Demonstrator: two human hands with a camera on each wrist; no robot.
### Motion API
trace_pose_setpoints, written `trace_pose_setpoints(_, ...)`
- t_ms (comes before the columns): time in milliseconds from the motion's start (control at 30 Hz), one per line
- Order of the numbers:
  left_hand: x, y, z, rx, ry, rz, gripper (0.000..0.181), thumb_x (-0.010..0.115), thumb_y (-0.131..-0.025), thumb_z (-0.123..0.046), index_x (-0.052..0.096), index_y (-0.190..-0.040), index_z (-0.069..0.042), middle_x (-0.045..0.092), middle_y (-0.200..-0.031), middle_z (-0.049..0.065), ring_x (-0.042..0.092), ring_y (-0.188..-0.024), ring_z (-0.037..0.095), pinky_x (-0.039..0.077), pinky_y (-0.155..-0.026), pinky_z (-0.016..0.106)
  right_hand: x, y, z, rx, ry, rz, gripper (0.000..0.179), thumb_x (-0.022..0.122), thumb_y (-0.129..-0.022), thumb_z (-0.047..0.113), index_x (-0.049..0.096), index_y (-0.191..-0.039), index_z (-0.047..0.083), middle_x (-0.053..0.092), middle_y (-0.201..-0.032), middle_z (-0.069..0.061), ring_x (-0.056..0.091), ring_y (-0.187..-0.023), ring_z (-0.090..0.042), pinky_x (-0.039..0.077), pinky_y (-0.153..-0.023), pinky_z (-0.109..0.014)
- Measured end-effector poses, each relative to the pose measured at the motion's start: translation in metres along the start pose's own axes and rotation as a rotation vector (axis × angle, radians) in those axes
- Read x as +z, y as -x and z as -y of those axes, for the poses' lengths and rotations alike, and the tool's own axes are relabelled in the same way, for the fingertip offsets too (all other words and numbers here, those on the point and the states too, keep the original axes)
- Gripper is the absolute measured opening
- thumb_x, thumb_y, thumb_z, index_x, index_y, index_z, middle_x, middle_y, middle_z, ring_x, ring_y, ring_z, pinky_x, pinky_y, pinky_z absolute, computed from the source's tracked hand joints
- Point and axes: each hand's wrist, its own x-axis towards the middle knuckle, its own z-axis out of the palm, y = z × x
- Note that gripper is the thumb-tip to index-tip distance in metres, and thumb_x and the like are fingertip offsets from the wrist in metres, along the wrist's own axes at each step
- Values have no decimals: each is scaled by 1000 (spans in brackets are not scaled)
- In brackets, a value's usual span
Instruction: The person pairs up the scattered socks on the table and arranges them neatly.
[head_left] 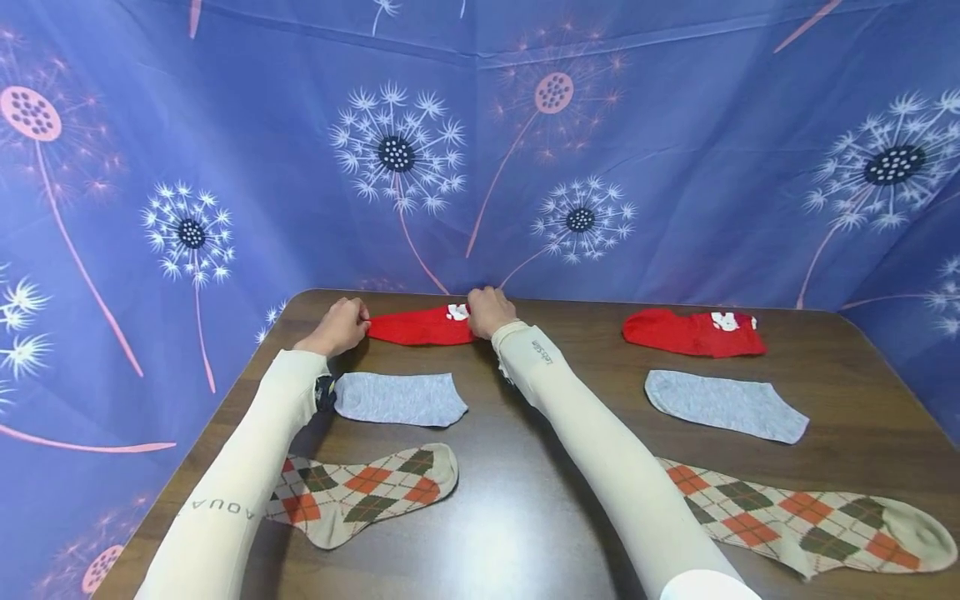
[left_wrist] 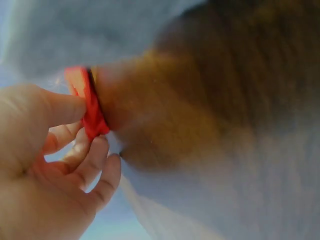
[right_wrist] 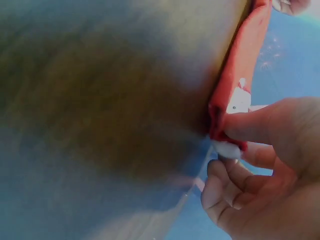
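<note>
A red sock with a white patch stretches between both hands at the far left of the table. My left hand pinches its left end; in the left wrist view thumb and fingertips meet on the red fabric. My right hand grips the end beside the white patch, thumb on top, as the right wrist view shows on the red sock. Nearer to me lies a grey ankle sock, close to the left wrist. An argyle sock lies below it, partly hidden by the left forearm.
On the right side of the wooden table lie another red sock, a second grey sock and a second argyle sock, partly behind the right forearm. A blue dandelion-print cloth hangs right behind the table's far edge.
</note>
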Motion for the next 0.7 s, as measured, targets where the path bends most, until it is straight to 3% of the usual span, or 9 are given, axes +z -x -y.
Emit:
trace_pose_setpoints(167,-1,7,-6,-2,-79,-23,5,60,-89,-2,56,-91,0,52,-99,25,50,-101,47,45,-84,56,-3,0,-1,-24,-17,16,15,64,-89,15,67,-99,3,68,-110,-18,63,-107,-36,52,-88,-48)
trace_pose_setpoints(300,0,13,-6,49,-117,-39,10,60,-86,1,51,-91,-2,55,-91,22,56,-93,46,48,-75,57,-4,2,-5,-13,-109,48,11,63,-91,15,64,-95,4,68,-103,-15,65,-96,-33,52,-83,-46)
trace_pose_setpoints(467,-17,22,-4,95,-3,-7,12,61,-87,3,52,-89,-4,56,-80,11,54,-75,31,44,-67,46,-10,8,-12,-71,-196,32,16,62,-89,12,67,-101,2,69,-101,-15,64,-93,-32,51,-86,-44)
trace_pose_setpoints(700,-42,29,-17,108,146,19,10,63,-90,5,57,-89,-3,67,-75,9,63,-67,20,46,-60,31,-33,18,-40,-103,-428,112,8,66,-91,5,69,-95,-1,69,-73,-7,65,-62,-13,54,-62,-26)
